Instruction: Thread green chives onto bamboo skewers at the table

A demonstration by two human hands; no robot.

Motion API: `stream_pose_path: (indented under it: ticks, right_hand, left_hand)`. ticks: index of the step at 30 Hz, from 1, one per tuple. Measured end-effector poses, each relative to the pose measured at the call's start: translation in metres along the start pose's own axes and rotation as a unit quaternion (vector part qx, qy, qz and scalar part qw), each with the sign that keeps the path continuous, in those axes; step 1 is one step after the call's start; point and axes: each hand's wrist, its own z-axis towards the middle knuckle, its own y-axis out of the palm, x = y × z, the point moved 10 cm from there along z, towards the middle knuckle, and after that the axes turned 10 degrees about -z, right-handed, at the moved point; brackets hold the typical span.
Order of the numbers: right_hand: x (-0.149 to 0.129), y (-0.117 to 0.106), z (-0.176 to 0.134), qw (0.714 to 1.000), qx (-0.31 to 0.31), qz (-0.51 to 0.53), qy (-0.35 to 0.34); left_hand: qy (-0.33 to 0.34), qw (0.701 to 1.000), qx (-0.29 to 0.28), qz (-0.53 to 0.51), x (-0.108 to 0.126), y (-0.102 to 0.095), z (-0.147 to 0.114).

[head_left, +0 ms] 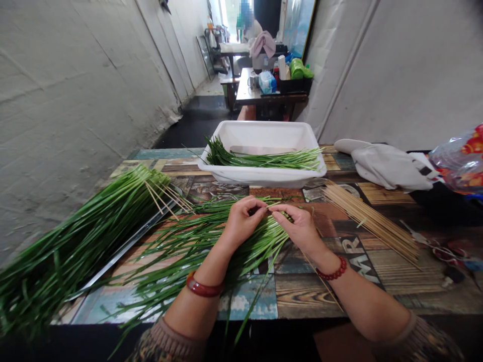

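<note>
Over the middle of the table, my left hand [246, 217] and my right hand [298, 223] meet fingertip to fingertip. Both are closed in a pinch on a thin pale green garlic chive stalk, mostly hidden by the fingers. Beneath them a loose layer of garlic chives [181, 249] spreads, leaves to the left and pale stems to the right. A thin bamboo skewer [324, 282] slants under my right wrist; its upper end is hidden, and I cannot tell whether the hand touches it.
A large chive bundle [83, 236] lies left, with several skewers [162, 198] on it and a metal strip [128, 246] alongside. Behind stands a white tub [260, 177] holding chives. Rightward are a skewer pile [372, 221], scissors [439, 249] and a pale cap [388, 163].
</note>
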Motion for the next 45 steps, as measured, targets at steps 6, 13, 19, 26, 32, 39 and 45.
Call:
stream_pose_path:
  ticks: [6, 13, 19, 26, 32, 39, 45]
  right_hand:
    - [-0.002, -0.001, 0.000, 1.000, 0.005, 0.000, -0.004]
    - [-0.001, -0.001, 0.000, 1.000, 0.010, -0.005, -0.006]
    - [0.000, -0.001, 0.000, 1.000, 0.011, -0.005, -0.004]
    - [-0.001, -0.001, 0.000, 1.000, 0.010, -0.011, -0.003]
    - [0.002, 0.003, 0.000, 1.000, -0.015, 0.015, 0.007]
    - [0.013, 0.012, 0.000, 0.996, -0.058, 0.065, 0.030]
    - [0.014, 0.011, -0.001, 0.997, -0.043, 0.055, 0.038]
  left_hand:
    - [0.007, 1.000, -0.001, -0.007, 0.002, 0.000, 0.000]
    - [0.013, 1.000, -0.007, -0.018, 0.002, 0.001, 0.000]
    - [0.016, 1.000, -0.013, -0.017, 0.003, 0.002, 0.000]
    - [0.020, 0.999, -0.019, -0.019, 0.004, 0.003, 0.001]
    - [-0.003, 1.000, -0.005, -0.007, -0.001, 0.000, 0.000]
    - [-0.018, 1.000, 0.012, 0.001, -0.008, -0.005, 0.000]
    - [-0.018, 1.000, 0.010, 0.000, -0.010, -0.004, 0.001]
